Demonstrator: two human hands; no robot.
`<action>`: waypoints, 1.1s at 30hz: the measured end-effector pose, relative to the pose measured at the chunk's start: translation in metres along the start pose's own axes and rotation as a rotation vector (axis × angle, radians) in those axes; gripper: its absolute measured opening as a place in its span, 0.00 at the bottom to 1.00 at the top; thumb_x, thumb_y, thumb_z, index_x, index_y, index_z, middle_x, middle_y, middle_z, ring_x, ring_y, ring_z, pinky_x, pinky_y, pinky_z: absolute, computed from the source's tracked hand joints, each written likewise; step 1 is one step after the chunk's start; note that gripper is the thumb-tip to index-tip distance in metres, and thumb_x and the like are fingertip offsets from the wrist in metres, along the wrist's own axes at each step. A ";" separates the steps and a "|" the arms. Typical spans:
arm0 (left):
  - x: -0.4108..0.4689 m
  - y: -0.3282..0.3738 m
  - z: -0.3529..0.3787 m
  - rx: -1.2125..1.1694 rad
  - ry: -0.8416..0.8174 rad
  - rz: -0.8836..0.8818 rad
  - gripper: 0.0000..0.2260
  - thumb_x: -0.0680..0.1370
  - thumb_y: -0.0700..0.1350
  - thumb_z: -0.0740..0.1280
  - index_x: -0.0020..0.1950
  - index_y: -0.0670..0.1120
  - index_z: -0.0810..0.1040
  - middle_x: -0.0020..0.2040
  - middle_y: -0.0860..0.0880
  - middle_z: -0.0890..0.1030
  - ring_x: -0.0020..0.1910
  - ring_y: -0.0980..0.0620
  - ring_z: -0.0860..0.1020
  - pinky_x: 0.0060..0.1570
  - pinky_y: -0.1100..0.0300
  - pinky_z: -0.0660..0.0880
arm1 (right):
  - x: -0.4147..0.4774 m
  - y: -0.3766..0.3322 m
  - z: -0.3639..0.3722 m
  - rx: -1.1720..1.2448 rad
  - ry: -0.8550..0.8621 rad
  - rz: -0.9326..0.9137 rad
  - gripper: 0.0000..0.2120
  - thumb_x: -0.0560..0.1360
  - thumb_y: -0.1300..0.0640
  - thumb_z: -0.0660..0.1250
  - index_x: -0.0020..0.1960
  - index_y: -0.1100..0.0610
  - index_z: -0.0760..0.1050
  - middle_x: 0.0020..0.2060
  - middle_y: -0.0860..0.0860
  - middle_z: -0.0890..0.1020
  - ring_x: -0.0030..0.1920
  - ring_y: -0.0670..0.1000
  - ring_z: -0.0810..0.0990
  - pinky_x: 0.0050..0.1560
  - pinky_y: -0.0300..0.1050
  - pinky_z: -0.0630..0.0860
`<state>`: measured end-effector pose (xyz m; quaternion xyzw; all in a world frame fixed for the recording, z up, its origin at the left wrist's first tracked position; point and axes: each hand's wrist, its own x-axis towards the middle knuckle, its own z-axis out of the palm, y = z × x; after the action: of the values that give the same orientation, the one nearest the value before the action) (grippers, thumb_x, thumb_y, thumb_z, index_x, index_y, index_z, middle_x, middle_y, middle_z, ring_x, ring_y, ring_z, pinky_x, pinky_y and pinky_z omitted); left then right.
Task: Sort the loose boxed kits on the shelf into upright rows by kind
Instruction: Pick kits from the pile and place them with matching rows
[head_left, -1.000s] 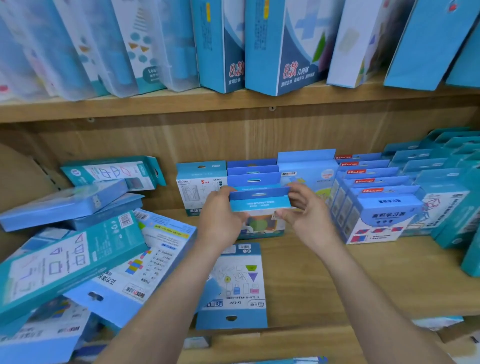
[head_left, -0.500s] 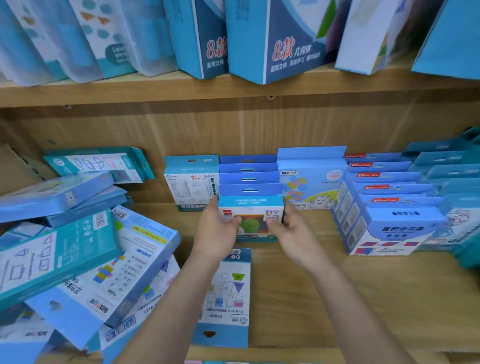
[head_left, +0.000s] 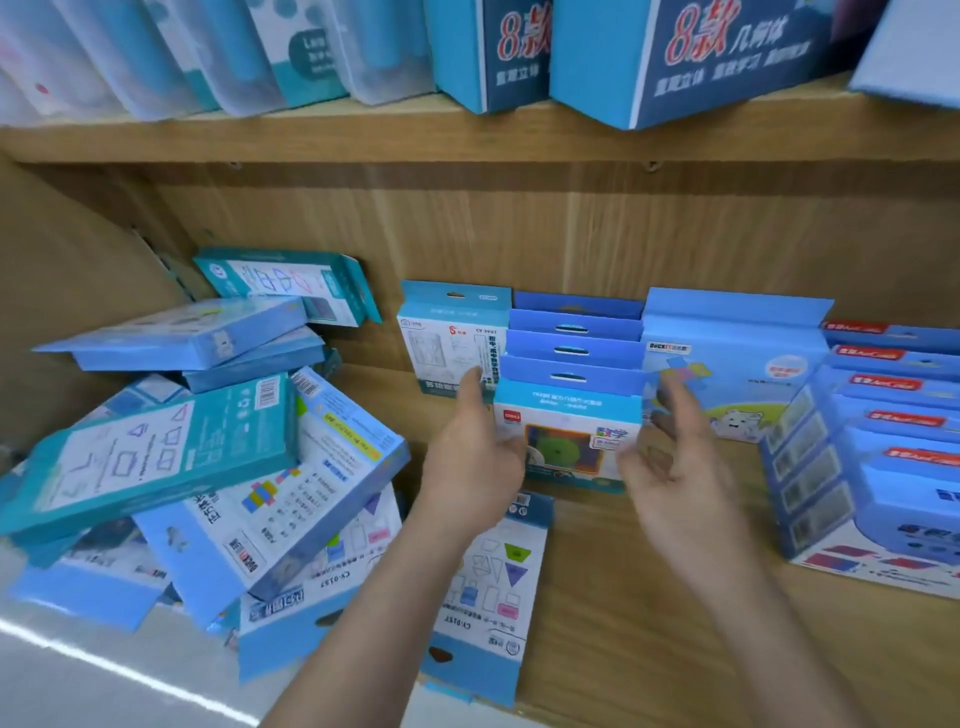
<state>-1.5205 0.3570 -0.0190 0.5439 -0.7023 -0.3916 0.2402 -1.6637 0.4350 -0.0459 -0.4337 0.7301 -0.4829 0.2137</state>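
A small blue and white boxed kit (head_left: 569, 431) stands upright on the wooden shelf (head_left: 649, 597) at the front of a row of like blue boxes (head_left: 574, 353). My left hand (head_left: 475, 457) is at the kit's left edge, fingers relaxed and touching its side. On the kit's right, my right hand (head_left: 675, 462) hovers just off it with fingers spread. A jumbled pile of loose teal and blue kits (head_left: 208, 467) lies at the left. One flat kit (head_left: 493, 587) lies face up under my left forearm.
Upright rows stand at the back: a white and teal box (head_left: 447, 338), a bear-printed box (head_left: 737, 369) and blue red-labelled boxes (head_left: 883, 431) at the right. The upper shelf (head_left: 467, 135) holds large blue boxes. Bare shelf lies in front of my right hand.
Both hands carried the small kit down and stood it at the front of its row. They have now let go, the right hand drawing back with fingers spread.
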 end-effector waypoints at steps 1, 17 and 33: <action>-0.005 0.000 -0.004 0.067 0.050 0.043 0.31 0.78 0.40 0.65 0.76 0.51 0.53 0.66 0.55 0.71 0.61 0.57 0.73 0.52 0.63 0.72 | -0.001 -0.004 -0.003 -0.107 0.079 -0.073 0.28 0.75 0.59 0.65 0.73 0.50 0.60 0.67 0.48 0.72 0.68 0.50 0.70 0.67 0.54 0.69; -0.084 -0.065 -0.152 0.221 0.387 0.479 0.10 0.72 0.39 0.66 0.47 0.51 0.83 0.49 0.61 0.82 0.49 0.65 0.78 0.51 0.69 0.74 | -0.021 -0.076 0.055 -0.268 0.020 -0.489 0.15 0.74 0.58 0.62 0.60 0.54 0.75 0.56 0.47 0.76 0.55 0.52 0.76 0.54 0.41 0.68; -0.063 -0.152 -0.267 0.771 0.349 0.698 0.16 0.74 0.47 0.62 0.60 0.47 0.78 0.56 0.50 0.81 0.54 0.48 0.78 0.53 0.57 0.73 | -0.047 -0.179 0.187 -0.640 -0.427 -0.754 0.24 0.72 0.42 0.65 0.67 0.43 0.69 0.65 0.45 0.73 0.69 0.49 0.66 0.67 0.56 0.59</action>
<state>-1.2102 0.3237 0.0174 0.3842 -0.8833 0.0931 0.2520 -1.4261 0.3491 0.0255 -0.7978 0.5747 -0.1805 0.0264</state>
